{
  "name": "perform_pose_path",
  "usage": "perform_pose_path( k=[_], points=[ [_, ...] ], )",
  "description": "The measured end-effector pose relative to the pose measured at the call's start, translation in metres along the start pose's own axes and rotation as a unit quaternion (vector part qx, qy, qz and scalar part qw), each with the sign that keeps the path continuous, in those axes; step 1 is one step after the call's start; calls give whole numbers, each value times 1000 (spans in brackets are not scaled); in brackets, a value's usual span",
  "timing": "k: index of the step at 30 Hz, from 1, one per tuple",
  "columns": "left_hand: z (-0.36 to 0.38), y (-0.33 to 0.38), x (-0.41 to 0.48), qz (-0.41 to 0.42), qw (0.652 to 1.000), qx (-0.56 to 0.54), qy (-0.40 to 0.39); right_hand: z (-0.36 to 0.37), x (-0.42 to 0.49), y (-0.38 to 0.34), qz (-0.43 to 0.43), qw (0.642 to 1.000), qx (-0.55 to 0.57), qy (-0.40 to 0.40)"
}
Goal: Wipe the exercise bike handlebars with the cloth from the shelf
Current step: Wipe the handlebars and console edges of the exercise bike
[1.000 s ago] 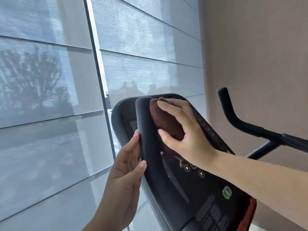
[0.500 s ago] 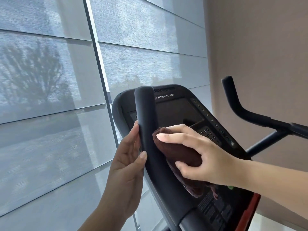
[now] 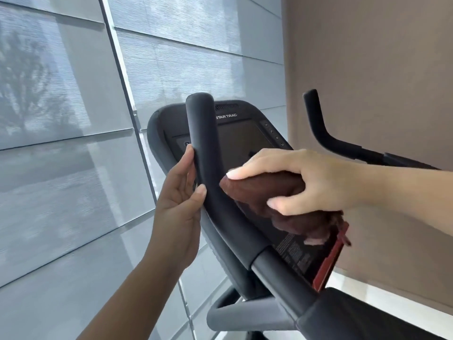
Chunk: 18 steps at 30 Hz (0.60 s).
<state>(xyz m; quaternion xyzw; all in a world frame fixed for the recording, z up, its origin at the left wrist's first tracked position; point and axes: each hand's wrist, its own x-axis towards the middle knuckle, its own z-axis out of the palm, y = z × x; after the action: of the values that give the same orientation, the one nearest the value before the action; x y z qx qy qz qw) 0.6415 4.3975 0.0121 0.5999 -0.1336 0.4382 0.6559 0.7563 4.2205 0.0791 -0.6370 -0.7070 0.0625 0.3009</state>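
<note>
The bike's left handlebar [image 3: 206, 143] is a thick black padded bar rising upright in the middle of the view. My left hand [image 3: 181, 192] holds it from the left, thumb in front and fingers behind. My right hand [image 3: 301, 182] grips a folded dark brown cloth [image 3: 259, 192] and presses its tip against the bar's right side at the bend. The right handlebar [image 3: 321, 131] stands untouched at the far right.
The black console [image 3: 242, 141] with a dark screen sits behind the left bar, a red edge [image 3: 331, 261] at its lower right. Window blinds [image 3: 61, 143] fill the left, a beige wall [image 3: 367, 69] the right. A grey frame loop [image 3: 235, 315] lies below.
My right hand has slid the cloth down the left handlebar, from near its top to the bend. My left hand has kept its hold on the bar.
</note>
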Motion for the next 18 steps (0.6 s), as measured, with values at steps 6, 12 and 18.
perform_pose_path(
  k=[6, 12, 18],
  points=[
    [1, -1, 0, 9, 1000, 9, 3, 20, -4, -16, 36, 999, -30, -16],
    [8, -8, -4, 25, 999, 38, 26, 23, -45, -43, 51, 989, -128, -44],
    [11, -13, -4, 39, 997, 54, 26, 22, -51, -58, 89, 979, -185, -16]
  ],
)
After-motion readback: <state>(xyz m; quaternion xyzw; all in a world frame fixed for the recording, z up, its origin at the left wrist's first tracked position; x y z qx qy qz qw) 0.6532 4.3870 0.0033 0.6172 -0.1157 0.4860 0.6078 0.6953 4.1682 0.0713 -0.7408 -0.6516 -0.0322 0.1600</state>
